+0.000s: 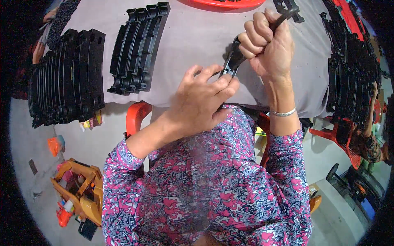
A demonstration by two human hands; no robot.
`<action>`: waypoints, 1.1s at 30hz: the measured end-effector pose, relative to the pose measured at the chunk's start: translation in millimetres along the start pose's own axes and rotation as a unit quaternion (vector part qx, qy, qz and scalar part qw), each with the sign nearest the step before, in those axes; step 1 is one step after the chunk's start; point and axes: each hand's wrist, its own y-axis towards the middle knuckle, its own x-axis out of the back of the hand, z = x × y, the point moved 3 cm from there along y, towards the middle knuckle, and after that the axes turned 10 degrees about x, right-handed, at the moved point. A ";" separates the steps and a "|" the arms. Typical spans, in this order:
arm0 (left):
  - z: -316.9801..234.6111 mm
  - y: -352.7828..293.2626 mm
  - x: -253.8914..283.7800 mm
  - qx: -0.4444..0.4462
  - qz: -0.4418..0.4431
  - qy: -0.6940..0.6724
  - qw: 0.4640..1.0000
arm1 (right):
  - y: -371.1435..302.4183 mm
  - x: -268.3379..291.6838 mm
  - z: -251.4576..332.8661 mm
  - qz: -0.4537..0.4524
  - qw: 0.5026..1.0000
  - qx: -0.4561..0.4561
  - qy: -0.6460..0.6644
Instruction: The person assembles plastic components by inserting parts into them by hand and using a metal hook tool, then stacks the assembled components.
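Observation:
A long curved black plastic part (236, 56) slants over the near edge of the cloth-covered table. My right hand (269, 45) is closed in a fist around its upper stretch, and a black curved end (289, 13) sticks out above the fist. Whether both ends are one piece is hidden by the fingers. My left hand (201, 96) has its fingertips on the lower end, beside a shiny grey bit (230, 71). Its thumb is bent below, and the palm faces down.
Black ribbed plastic parts (139, 47) lie grouped on the table (193, 37), with a larger row (67, 78) at its left edge. More black parts (349, 69) line the right edge. A red basin (223, 4) and another black piece (301, 18) sit at the far side.

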 end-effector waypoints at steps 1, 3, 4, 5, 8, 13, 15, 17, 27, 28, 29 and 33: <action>0.2 0.0 -1.1 0.004 0.004 0.006 1.000 | 1.1 0.4 -0.6 0.006 1.000 -0.011 0.002; -0.4 -0.8 -2.3 0.003 -0.001 0.008 1.000 | 2.2 0.6 -0.9 0.009 1.000 -0.015 0.005; -0.9 -1.1 -2.4 0.002 -0.005 0.011 1.000 | 2.5 0.6 -1.0 0.013 1.000 -0.019 0.009; -1.2 -1.1 -2.0 0.002 -0.005 0.010 1.000 | 3.1 1.5 -1.1 0.012 1.000 -0.019 0.009; -1.5 -1.3 -1.9 0.002 -0.001 0.014 1.000 | 3.5 3.8 -2.5 0.029 0.999 -0.024 -0.001; -1.9 -2.0 -2.5 0.003 -0.014 0.016 1.000 | 2.4 4.6 -2.9 0.042 0.999 -0.027 0.019; -2.8 -1.5 -2.0 0.007 -0.013 0.018 1.000 | 3.0 5.3 -3.3 0.043 0.998 -0.030 0.027; -3.3 -1.3 -2.7 0.011 -0.012 0.020 1.000 | 3.7 5.8 -3.3 0.043 0.998 -0.033 0.034; -2.1 -0.6 -5.5 0.011 -0.022 0.011 1.000 | 5.9 -0.8 -7.6 -0.025 0.995 -0.057 0.073; -1.7 -0.7 -6.1 0.010 -0.024 0.005 1.000 | 6.5 0.8 -8.5 -0.051 0.996 -0.063 0.038; -1.5 -0.6 -6.6 0.010 -0.023 0.004 1.000 | 7.5 -0.2 -10.2 -0.052 0.996 -0.063 0.038; -0.6 -0.9 -7.3 0.011 -0.026 -0.014 1.000 | 9.0 1.9 -13.9 -0.066 0.994 -0.086 0.005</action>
